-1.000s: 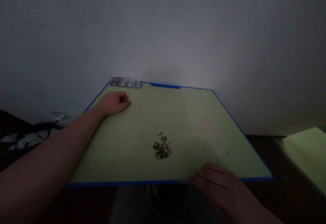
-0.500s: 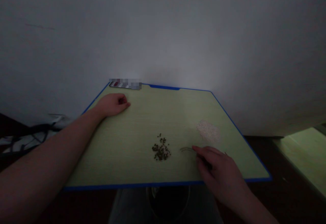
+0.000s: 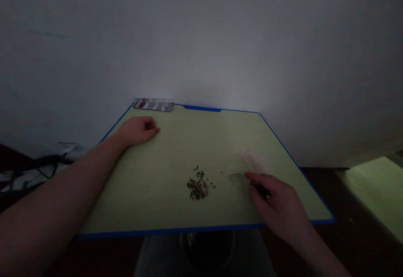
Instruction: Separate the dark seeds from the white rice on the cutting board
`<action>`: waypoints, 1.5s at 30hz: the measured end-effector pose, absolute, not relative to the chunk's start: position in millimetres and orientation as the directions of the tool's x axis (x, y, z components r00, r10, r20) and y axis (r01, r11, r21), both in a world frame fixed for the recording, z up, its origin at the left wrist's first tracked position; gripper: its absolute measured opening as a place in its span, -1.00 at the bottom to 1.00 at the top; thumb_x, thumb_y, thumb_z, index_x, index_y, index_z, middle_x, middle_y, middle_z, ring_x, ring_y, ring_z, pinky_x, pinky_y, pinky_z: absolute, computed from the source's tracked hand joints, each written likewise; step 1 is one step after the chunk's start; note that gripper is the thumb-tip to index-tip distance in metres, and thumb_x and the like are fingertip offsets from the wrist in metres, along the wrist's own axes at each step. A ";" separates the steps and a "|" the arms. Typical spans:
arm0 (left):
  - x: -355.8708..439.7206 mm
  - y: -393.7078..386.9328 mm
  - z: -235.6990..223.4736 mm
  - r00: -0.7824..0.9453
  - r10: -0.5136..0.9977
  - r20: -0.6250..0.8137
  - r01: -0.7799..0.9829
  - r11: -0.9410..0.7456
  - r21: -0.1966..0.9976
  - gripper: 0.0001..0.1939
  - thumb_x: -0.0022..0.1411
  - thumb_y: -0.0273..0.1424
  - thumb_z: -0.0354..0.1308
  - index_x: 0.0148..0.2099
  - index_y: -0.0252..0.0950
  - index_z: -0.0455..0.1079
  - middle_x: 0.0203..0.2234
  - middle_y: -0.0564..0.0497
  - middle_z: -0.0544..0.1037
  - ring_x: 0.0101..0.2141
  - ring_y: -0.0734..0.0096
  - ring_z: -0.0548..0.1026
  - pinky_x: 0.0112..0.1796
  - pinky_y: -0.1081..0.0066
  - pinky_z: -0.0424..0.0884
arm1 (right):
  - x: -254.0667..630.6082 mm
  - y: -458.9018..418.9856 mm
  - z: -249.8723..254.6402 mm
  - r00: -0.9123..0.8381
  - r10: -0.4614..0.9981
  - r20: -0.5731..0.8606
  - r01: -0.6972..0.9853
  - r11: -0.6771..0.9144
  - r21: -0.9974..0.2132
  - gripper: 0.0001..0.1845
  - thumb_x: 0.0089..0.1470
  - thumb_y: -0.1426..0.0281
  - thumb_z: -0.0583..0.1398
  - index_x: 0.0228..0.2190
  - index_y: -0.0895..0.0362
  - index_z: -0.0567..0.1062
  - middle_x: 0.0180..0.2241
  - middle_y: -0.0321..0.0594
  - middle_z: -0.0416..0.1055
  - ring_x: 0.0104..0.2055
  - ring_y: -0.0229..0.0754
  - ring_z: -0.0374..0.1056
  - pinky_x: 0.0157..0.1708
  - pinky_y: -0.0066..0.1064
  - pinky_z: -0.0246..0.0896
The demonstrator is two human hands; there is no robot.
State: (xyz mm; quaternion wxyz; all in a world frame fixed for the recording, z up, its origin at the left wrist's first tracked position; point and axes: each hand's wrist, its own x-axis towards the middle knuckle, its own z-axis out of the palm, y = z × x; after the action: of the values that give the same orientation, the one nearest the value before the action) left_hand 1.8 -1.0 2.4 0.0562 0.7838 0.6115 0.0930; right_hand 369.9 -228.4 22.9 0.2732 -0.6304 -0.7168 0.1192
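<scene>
On the board's left side my left hand (image 3: pixel 140 130) rests with its fingers loosely curled, and nothing shows in it. My right hand (image 3: pixel 278 199) is closed on thin, curved metal tweezers (image 3: pixel 238 177), whose blurred tips point left. To the left of those tips lies a small heap of dark grains or beans (image 3: pixel 198 188) with some pale grains among them. A few single dark grains lie apart between the heap and the tweezers. Just beyond my right fingers is a spread of pale, rice-like grains (image 3: pixel 256 160).
All this is on a pale green board table (image 3: pixel 157 201) with a blue rim, set against a grey wall (image 3: pixel 201 50). A phone-like object (image 3: pixel 154 106), partly pixelated, lies at its far left corner. Below the front edge a dark round container (image 3: pixel 208 252) sits between my legs. Cables (image 3: pixel 47 163) hang at left.
My right hand with the tweezers has moved a little right and away from me. Some dark grains now lie scattered right of the heap. My left hand stays put.
</scene>
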 end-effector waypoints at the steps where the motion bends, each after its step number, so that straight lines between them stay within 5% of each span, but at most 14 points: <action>1: 2.2 -1.4 2.8 0.233 0.969 0.077 0.948 -0.244 0.203 -0.63 0.10 -0.03 0.00 -0.35 -0.25 0.32 -0.45 -0.05 0.50 -0.41 0.29 0.41 -0.41 0.36 0.19 | 371.9 -227.7 23.3 -0.036 0.967 0.253 0.832 0.169 -0.528 -0.67 0.11 0.41 0.10 -0.15 0.20 0.59 -0.33 -0.12 0.59 -0.38 -0.14 0.50 -0.39 -0.33 0.40; 10: 2.4 -1.8 4.0 0.224 0.971 0.081 0.947 -0.236 0.219 -0.63 0.11 -0.04 0.00 -0.35 -0.25 0.34 -0.44 -0.05 0.51 -0.41 0.28 0.42 -0.41 0.35 0.19 | 364.3 -208.9 6.7 0.024 0.965 0.261 0.796 0.140 -0.588 -0.64 0.09 0.38 0.10 -0.14 0.22 0.58 -0.47 -0.19 0.54 -0.48 -0.18 0.44 -0.47 -0.38 0.34; 21: 2.2 -4.6 4.7 0.179 0.977 0.116 0.940 -0.204 0.273 -0.62 0.12 -0.01 0.00 -0.35 -0.24 0.34 -0.45 -0.03 0.51 -0.42 0.29 0.43 -0.41 0.35 0.20 | 389.8 -157.4 37.5 0.011 0.963 0.271 0.874 0.122 -0.470 -0.64 0.11 0.44 0.10 -0.09 0.19 0.56 -0.39 -0.16 0.58 -0.38 -0.14 0.47 -0.30 -0.31 0.35; 25: 2.7 -5.2 5.7 0.164 0.980 0.111 0.941 -0.190 0.281 -0.60 0.14 0.00 -0.01 -0.35 -0.24 0.34 -0.45 -0.04 0.51 -0.42 0.29 0.43 -0.42 0.36 0.20 | 378.7 -108.5 46.5 -0.066 0.978 0.196 0.903 0.142 -0.405 -0.70 0.13 0.49 0.16 -0.10 0.19 0.55 -0.32 -0.11 0.58 -0.26 -0.11 0.49 -0.17 -0.27 0.34; 32: -0.3 -3.1 0.6 0.167 0.974 0.151 0.936 -0.205 0.286 -0.59 0.15 0.01 -0.01 -0.36 -0.24 0.33 -0.47 -0.02 0.49 -0.43 0.31 0.41 -0.42 0.37 0.19 | 353.3 -72.6 34.3 -0.245 0.970 -0.004 0.895 0.224 -0.385 -0.66 0.25 0.28 0.19 0.01 0.14 0.42 0.01 -0.10 0.40 -0.07 -0.08 0.42 -0.11 -0.12 0.39; 39: 1.7 -5.4 3.9 0.145 0.980 0.138 0.941 -0.180 0.288 -0.59 0.15 0.01 -0.01 -0.39 -0.24 0.32 -0.49 -0.02 0.48 -0.44 0.32 0.41 -0.42 0.37 0.19 | 319.5 -93.7 33.2 -0.393 0.920 -0.003 0.791 0.336 -0.511 -0.81 0.10 0.49 0.26 -0.19 0.16 0.53 -0.34 -0.26 0.52 -0.31 -0.24 0.43 -0.24 -0.36 0.34; 45: 3.4 -8.2 7.2 0.144 0.982 0.125 0.946 -0.174 0.275 -0.59 0.17 0.01 -0.03 -0.40 -0.23 0.32 -0.48 -0.03 0.50 -0.44 0.30 0.41 -0.43 0.35 0.18 | 351.6 -130.4 53.1 -0.261 0.960 0.096 0.747 0.264 -0.610 -0.68 0.05 0.55 0.15 -0.13 0.17 0.51 -0.47 -0.31 0.48 -0.47 -0.29 0.37 -0.43 -0.45 0.23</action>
State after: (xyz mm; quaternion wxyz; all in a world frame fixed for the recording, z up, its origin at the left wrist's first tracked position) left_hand 3.4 -8.2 7.2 0.0651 0.7536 0.6394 0.1382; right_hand 351.6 -130.4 53.1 0.2325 -0.5615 -0.7603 0.2294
